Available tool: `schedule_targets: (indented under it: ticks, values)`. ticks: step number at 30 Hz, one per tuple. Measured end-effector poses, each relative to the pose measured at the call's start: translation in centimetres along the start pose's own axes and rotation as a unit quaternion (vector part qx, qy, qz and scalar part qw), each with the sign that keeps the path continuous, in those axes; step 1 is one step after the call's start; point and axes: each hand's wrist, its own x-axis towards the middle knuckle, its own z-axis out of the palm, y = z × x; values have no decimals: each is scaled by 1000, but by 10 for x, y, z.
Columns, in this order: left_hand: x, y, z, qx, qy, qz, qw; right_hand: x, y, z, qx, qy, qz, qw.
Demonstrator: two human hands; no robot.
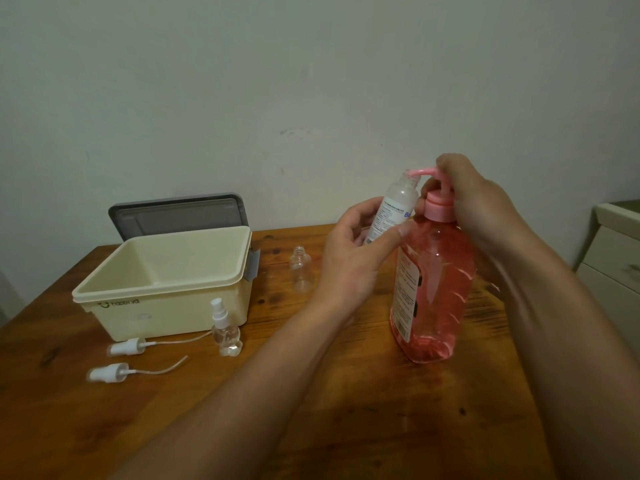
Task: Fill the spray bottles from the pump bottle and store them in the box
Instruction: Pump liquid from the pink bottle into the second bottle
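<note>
A big pink pump bottle [434,289] stands on the wooden table [311,410], full of pink liquid. My right hand [478,206] lies over its pump head, thumb curled at the collar. My left hand [356,251] grips a labelled clear spray bottle [394,209], tilted, with its open neck right under the pink spout [419,173]. An uncapped empty clear bottle [301,273] stands behind my left hand. A small capped spray bottle [225,329] stands in front of the cream box [162,292], which is open and empty.
Two loose white spray heads [128,348] [109,373] with dip tubes lie on the table left of my left arm. The box's grey lid [180,214] leans against the wall behind it. A pale cabinet [613,251] stands at the right edge.
</note>
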Motion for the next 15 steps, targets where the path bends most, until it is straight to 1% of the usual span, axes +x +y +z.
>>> schedule_targets:
  ticks: [6,15]
  values:
    - [-1,3,-1,2,-5,5,1000,2,3,0,-6,1,8,1000]
    - [-5,3,-2,10,0,5,1000,-2,-2,0,14,1,11,1000]
